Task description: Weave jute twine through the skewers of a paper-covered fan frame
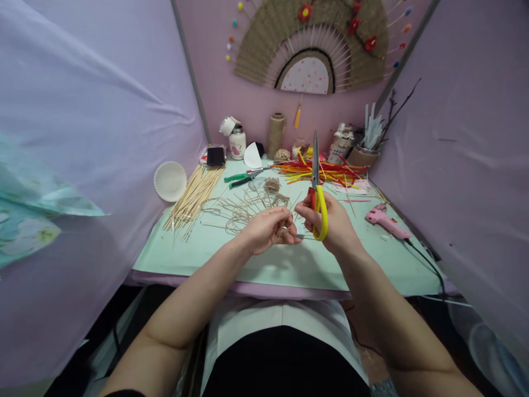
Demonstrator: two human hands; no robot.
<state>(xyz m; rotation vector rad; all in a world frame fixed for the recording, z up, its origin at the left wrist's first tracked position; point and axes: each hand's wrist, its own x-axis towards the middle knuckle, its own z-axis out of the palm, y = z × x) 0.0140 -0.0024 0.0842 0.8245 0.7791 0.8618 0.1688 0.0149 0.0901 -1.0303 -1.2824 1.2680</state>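
Lilac cloth walls close in a pale green table (198, 259), with a woven fan decoration (314, 44) hung at twelve o'clock on the back wall.

Head view: the left hand (266, 229) is curled, its fingertips pinching a few strands of jute twine (285, 223) just above the table's middle. The right hand (333, 220) sits at three o'clock of the left, almost touching it, fingers closed through the yellow handles of the scissors (317, 187); the blades point up toward twelve o'clock and look closed. The twine lies between both hands, trailing toward eleven o'clock into loose twine scraps (243, 209). Bamboo sticks (194, 198) fan out at ten o'clock, a pink glue gun (386, 220) rests at three o'clock, and coloured strips (326, 171) lie at one o'clock.
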